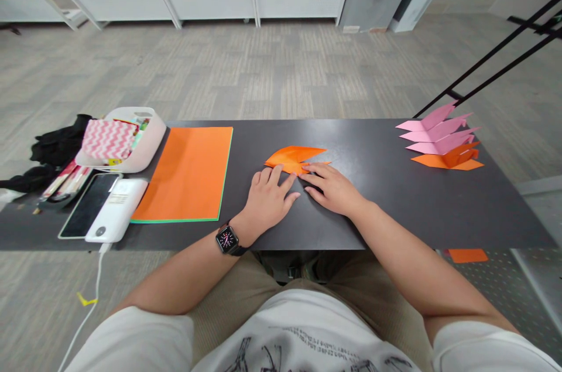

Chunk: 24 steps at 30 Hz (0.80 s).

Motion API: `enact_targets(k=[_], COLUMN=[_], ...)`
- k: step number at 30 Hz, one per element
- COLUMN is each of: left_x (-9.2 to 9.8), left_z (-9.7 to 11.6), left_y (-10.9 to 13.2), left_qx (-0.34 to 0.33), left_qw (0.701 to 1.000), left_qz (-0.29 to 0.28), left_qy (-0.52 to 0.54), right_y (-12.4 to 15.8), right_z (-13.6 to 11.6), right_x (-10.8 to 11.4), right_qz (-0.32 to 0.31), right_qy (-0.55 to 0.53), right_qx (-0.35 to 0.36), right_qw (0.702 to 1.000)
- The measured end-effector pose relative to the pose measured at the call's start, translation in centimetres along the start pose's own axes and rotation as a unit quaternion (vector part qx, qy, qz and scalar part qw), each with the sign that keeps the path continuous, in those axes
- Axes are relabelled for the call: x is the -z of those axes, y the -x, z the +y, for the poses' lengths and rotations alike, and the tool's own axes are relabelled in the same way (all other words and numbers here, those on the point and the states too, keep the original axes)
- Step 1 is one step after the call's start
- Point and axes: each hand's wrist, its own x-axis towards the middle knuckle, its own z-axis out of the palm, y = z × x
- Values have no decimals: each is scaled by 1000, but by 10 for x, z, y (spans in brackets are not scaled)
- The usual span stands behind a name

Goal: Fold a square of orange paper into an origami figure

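Note:
A folded orange paper piece (293, 157) lies on the dark table (386, 196) near its middle. My left hand (267, 199) rests flat with fingers stretched out, its fingertips touching the near edge of the folded piece. My right hand (332, 186) also lies flat, fingers extended and pressing on the paper's near right edge. A black watch (227, 239) sits on my left wrist.
A stack of orange sheets (188, 174) lies left of my hands. Further left are a white tray (149, 143) with a chevron pouch, a phone (90, 205), a white power bank (117, 210) and pens. Folded pink and orange pieces (441, 140) sit at the far right.

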Motion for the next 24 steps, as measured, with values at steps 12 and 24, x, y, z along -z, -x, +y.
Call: enact_targets(k=[12,24], left_x=[-8,1], left_z=[-1,-5], left_y=[5,6], left_qx=[-12,11], left_qw=[1000,1000], left_qz=[-14,-19], left_qy=[7,18], right_y=[2,1], right_z=[1,0], right_x=[0,3], right_qz=[-8,-13], right_qy=[17,5], right_qx=[4,-5], right_qw=[1000,1000])
